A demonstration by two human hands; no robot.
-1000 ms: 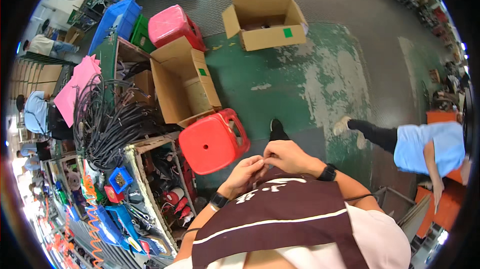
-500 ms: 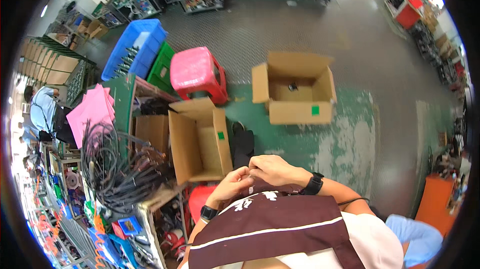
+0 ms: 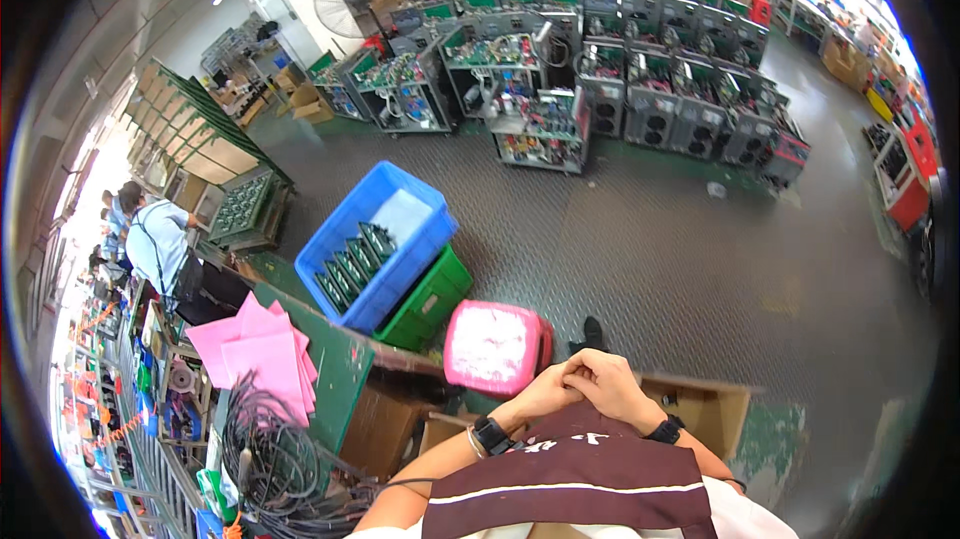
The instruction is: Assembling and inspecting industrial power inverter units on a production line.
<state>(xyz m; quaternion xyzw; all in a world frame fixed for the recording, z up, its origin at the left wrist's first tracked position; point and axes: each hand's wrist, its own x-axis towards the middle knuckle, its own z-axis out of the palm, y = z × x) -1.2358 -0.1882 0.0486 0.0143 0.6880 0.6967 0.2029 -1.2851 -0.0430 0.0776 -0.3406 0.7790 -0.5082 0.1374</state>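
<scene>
My left hand [image 3: 543,397] and my right hand [image 3: 608,387] are pressed together in front of my chest, just above a dark brown apron [image 3: 575,479] with a white stripe. The fingers are curled and touch each other. Whether anything small lies between them I cannot tell. Each wrist wears a black watch or band. A pink plastic stool [image 3: 495,346] stands on the floor just beyond my hands. An open cardboard box [image 3: 705,409] sits to the right of them.
A blue crate [image 3: 372,244] of green circuit boards rests on a green crate [image 3: 430,301]. Pink sheets [image 3: 258,351] and black cables [image 3: 265,449] lie on a bench at left. A person in a blue shirt [image 3: 155,239] works far left. Equipment racks [image 3: 620,89] line the far floor.
The view has tilted upward from the floor to the far workshop. The red stool and open boxes slid down out of sight. My hands stay together at my chest.
</scene>
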